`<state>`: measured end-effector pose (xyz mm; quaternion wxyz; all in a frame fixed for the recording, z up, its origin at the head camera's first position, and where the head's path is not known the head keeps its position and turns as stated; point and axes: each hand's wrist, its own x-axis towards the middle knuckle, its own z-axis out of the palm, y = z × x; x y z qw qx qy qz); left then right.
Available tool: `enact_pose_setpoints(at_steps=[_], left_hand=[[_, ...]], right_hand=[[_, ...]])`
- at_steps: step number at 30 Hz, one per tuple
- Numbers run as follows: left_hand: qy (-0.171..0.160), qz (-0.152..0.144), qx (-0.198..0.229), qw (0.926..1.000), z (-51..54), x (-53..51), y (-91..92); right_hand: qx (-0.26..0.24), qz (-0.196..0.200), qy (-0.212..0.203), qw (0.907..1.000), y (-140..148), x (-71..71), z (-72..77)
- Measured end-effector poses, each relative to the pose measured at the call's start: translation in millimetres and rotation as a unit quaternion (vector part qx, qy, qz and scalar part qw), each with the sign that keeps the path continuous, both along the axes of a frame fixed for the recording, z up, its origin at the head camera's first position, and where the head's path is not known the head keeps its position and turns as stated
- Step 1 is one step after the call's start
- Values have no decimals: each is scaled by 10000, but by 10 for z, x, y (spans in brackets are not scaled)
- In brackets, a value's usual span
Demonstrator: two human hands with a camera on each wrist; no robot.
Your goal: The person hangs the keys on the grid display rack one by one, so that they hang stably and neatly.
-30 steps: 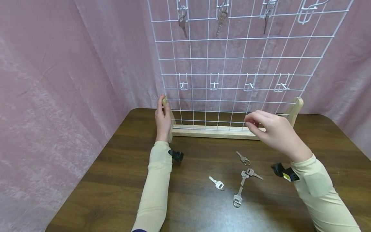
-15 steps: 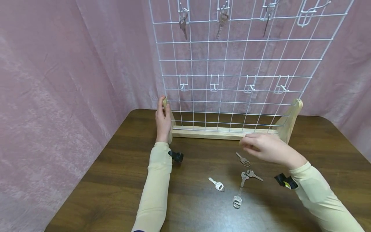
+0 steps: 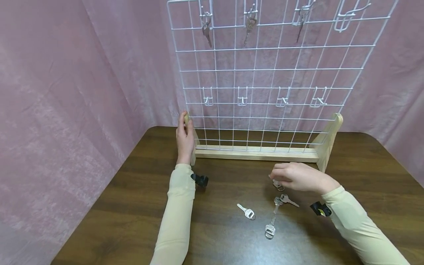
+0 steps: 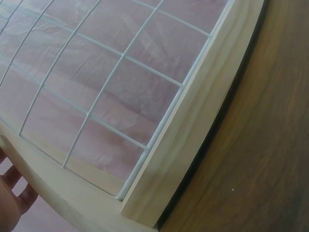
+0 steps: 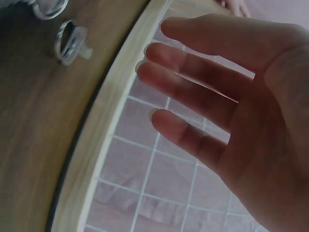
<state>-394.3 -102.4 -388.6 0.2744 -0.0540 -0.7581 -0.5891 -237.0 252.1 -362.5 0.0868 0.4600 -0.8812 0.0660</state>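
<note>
Lying on the bench (image 3: 139, 213), the nearest ringed key (image 3: 279, 184) sits right below the right hand (image 3: 298, 177), its blade partly hidden by the fingers. And that hand? Loosely spread, fingers gently bent and apart, with nothing in them. Just toward the viewer, a bow-to-bow pair, the upper key (image 3: 277, 202) and the side key (image 3: 289, 200); below them the lower key (image 3: 269, 230), and off left the bright key (image 3: 247, 212). Over on the far left, the left hand (image 3: 184, 141) holds the wooden upright (image 4: 63, 191) between thumb and fingers. Behind stands the white wire grid (image 3: 234, 70), three hanging keys (image 3: 250, 24) up top, pink curtain (image 3: 99, 92) beyond.
</note>
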Motion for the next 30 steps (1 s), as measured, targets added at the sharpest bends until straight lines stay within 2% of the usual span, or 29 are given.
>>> enact_pose_setpoints(at_steps=[5, 9, 12, 20, 30], left_hand=[[120, 28, -9, 9999, -4, -3, -12], [195, 30, -47, 9998, -11, -18, -11], [186, -2, -48, 9998, -11, -20, -6], [71, -7, -125, 9999, 6, -11, 3], [40, -9, -96, 9999, 6, -5, 1]], right_hand=[[88, -272, -608, 9977, 63, -61, -82], [91, -532, -1230, 9909, 129, -120, -179], [69, -697, -1508, 9861, 164, -144, -241], [205, -962, -1494, 9839, 183, -156, -306], [255, -950, -1385, 9855, 170, -164, -324]])
